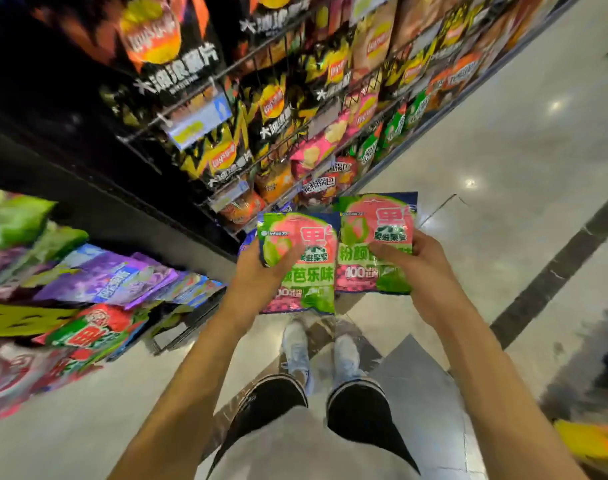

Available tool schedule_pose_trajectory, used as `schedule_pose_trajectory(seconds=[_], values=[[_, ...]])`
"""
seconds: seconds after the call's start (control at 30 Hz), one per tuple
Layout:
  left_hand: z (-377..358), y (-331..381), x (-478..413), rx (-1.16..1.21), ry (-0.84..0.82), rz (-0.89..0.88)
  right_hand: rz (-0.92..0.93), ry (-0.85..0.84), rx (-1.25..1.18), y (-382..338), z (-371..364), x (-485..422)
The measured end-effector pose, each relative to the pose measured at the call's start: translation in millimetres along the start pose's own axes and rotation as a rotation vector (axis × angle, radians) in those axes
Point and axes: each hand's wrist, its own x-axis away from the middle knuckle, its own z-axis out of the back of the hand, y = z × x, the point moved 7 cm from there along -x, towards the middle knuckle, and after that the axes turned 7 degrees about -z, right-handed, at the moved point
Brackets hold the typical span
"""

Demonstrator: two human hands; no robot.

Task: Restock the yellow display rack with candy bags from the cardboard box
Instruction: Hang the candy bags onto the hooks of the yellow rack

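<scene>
Gripping one pink-and-green candy bag (300,261) in the left hand (257,271) and a second matching bag (377,242) in the right hand (422,261), fingers curled round each, side by side above the shoes (297,351), right of the yellow rack (25,320).

I see both held candy bags (313,282) pink and green with navy tops. Purple bags (112,278) lie left of my grip.

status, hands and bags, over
Left hand grips one candy bag. Right hand grips a second bag. Rack at left, path looks open.
</scene>
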Motion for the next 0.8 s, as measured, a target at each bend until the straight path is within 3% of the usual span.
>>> schedule_pose_trajectory(seconds=[0.4,0.8], values=[[33,107,101,0.048,0.293,-0.204,0.136,-0.200,0.089,-85,-19,86],[125,145,175,0.011,0.495,-0.326,0.279,-0.383,0.136,-120,-121,150]])
